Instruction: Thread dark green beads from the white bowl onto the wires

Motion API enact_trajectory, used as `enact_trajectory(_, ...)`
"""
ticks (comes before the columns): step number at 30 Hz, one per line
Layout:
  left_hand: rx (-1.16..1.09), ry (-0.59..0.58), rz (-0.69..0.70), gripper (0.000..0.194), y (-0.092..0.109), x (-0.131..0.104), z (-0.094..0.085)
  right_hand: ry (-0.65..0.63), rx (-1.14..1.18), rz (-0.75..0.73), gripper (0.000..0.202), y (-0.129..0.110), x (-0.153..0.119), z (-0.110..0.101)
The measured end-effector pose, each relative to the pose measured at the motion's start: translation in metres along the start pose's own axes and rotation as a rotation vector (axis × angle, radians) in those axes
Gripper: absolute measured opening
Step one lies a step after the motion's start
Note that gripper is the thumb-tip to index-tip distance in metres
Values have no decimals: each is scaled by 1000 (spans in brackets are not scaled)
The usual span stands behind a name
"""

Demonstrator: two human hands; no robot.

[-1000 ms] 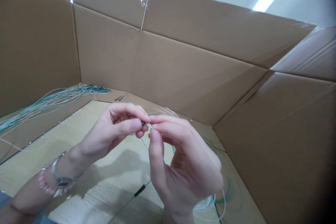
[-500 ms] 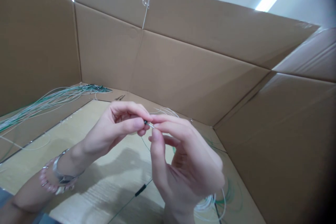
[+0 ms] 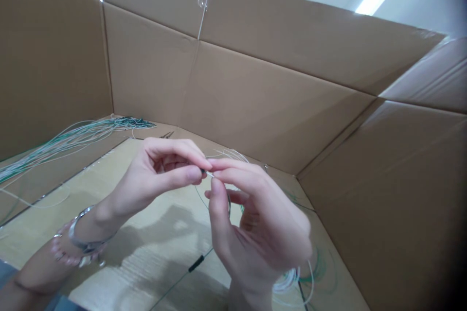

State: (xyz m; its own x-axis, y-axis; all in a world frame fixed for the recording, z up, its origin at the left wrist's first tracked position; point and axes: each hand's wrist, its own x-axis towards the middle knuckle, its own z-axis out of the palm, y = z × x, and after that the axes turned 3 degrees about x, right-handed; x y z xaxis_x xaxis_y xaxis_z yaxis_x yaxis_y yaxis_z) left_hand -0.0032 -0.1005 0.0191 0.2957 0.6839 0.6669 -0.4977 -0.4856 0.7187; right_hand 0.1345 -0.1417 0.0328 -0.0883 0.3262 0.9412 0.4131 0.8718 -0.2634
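Observation:
My left hand (image 3: 164, 167) pinches a tiny dark piece (image 3: 203, 171) between thumb and forefinger; its exact kind is too small to make out. Facing it, my right hand (image 3: 251, 214) is closed on a thin white wire end (image 3: 210, 174), which meets the dark piece between my fingertips. A thin green wire (image 3: 200, 197) hangs below the left fingers. Lower down, a green wire with a black sleeve (image 3: 196, 264) on it runs beneath my right hand.
A bundle of green and white wires (image 3: 80, 138) lies along the left side. Small pliers-like tools (image 3: 167, 135) rest near the back wall. Coiled white wire (image 3: 288, 282) sits right of my right wrist. Cardboard walls (image 3: 255, 92) enclose the pale board (image 3: 109, 175).
My left hand has shifted slightly to the left and its lower fingers are tucked in. A dark strand now shows behind my right thumb. My right hand has barely moved.

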Motion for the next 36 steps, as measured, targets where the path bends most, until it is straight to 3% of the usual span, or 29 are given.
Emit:
enact_trajectory(8,152,11,78,19,3,-1,1,-27,0,9,20,-1,0,-1)
enact_trajectory(27,285,32,154,18,3,-3,4,-36,-46,28,20,-1,0,-3)
enact_trajectory(36,559,44,265,17,6,-2,-1,-99,-114,38,15,1,2,-6)
